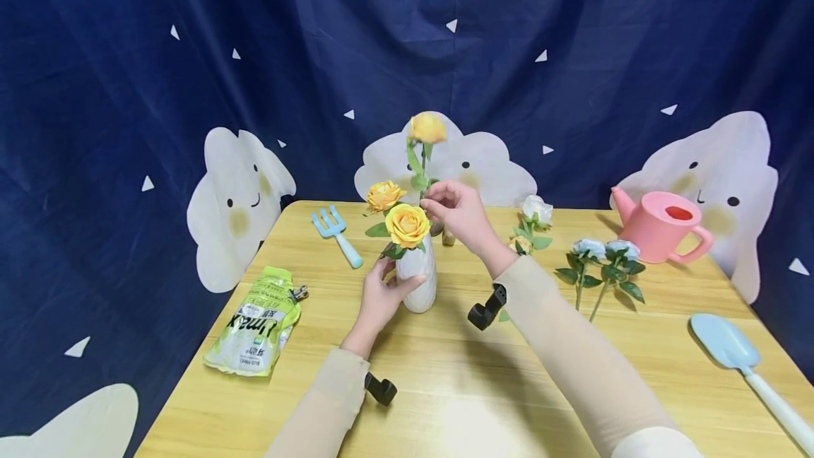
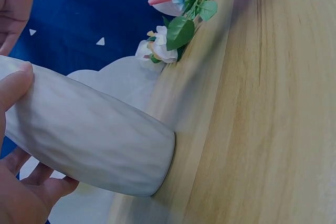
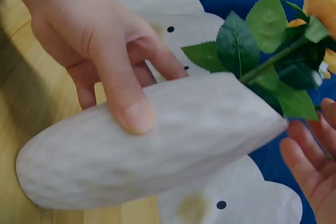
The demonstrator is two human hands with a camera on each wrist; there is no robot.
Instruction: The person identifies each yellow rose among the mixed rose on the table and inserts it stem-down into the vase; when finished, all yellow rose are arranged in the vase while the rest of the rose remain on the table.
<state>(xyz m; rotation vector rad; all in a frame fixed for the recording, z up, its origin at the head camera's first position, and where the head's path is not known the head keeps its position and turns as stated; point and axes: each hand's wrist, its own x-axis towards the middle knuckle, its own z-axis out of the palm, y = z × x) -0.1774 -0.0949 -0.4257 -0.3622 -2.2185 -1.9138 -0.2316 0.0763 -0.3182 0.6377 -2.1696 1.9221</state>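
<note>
Currently, the white vase (image 1: 421, 295) stands upright on the table (image 1: 337, 302), ahead of the person, its long axis vertical and its mouth at the top. The left hand (image 1: 381, 292) grips its body from the left, thumb across the near side. The right hand (image 1: 459, 214), higher and to the right of the mouth, pinches the stem of a tall yellow rose (image 1: 427, 127) — fingertips close together, bloom well above them. That stem runs nearly parallel to the vase, and the right hand is the nearer to the mouth; whether the stem's lower end is inside I cannot tell, since fingers and petals hide it.

Two lower yellow roses (image 1: 408, 225) crowd the mouth, with layered, fabric-like petals and broad, toothed green leaves. The vase looks ceramic, shallowly dimpled — fuller in the middle, tapering towards its ends.

Farther out on the wood-grained tabletop, a light blue fork (image 1: 348, 249) and a crinkled green-and-white pouch (image 1: 257, 324) lie to the left; to the right are a white flower (image 1: 538, 209), two pale blue roses (image 1: 588, 249), a smooth pink watering can (image 1: 658, 228) and a rounded blue shovel (image 1: 725, 341). Behind hangs dark blue cloth (image 1: 381, 20) with white clouds and triangles
</note>
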